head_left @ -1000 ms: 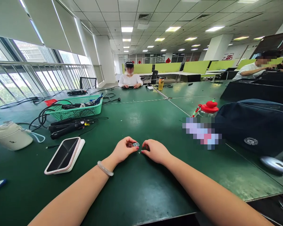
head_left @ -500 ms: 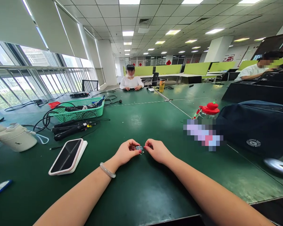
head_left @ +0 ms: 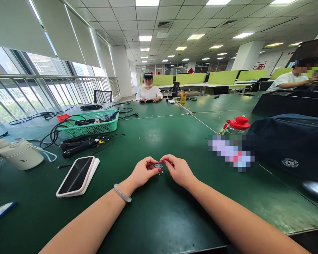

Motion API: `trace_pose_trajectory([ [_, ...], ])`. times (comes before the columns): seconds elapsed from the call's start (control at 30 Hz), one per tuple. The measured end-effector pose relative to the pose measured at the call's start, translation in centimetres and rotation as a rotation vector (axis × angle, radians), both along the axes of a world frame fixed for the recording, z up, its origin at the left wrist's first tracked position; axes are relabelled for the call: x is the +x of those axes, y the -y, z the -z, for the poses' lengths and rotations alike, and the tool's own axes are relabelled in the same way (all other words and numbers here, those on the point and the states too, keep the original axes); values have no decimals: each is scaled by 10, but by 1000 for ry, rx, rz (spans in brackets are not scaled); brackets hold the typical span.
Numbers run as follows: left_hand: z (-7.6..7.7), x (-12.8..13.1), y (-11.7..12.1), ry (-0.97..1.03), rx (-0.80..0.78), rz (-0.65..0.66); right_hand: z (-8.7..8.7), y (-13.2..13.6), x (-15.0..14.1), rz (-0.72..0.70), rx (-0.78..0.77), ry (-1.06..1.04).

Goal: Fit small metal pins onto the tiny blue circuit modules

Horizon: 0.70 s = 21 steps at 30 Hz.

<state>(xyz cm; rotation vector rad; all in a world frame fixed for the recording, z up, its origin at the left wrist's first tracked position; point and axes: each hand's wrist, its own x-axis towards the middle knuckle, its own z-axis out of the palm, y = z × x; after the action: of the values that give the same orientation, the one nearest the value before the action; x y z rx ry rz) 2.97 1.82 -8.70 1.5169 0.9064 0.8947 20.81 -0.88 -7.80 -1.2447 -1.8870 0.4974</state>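
Fingers of the bare left hand (head_left: 141, 173) pinch a small, flat, blue-and-white patterned piece (head_left: 158, 165), the clock's centre, over a dark-green tabletop (head_left: 159, 218); the bare right hand (head_left: 179, 170) is curled close at three, its grip I cannot tell. A pink-rimmed, black-screened phone (head_left: 77, 173) lies at nine, a mint-green perforated plastic basket (head_left: 96, 129) farther at ten, a white-clad person (head_left: 148, 92) beyond at twelve.
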Motion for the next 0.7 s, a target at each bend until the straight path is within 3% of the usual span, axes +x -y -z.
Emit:
trace_pose_trajectory([
  [0.4,-9,2,5,210,-80,-55,1,6,-7,-66,239,-2],
  [0.7,-8,3,5,197,-53,-49,4,5,-5,-52,339,67],
])
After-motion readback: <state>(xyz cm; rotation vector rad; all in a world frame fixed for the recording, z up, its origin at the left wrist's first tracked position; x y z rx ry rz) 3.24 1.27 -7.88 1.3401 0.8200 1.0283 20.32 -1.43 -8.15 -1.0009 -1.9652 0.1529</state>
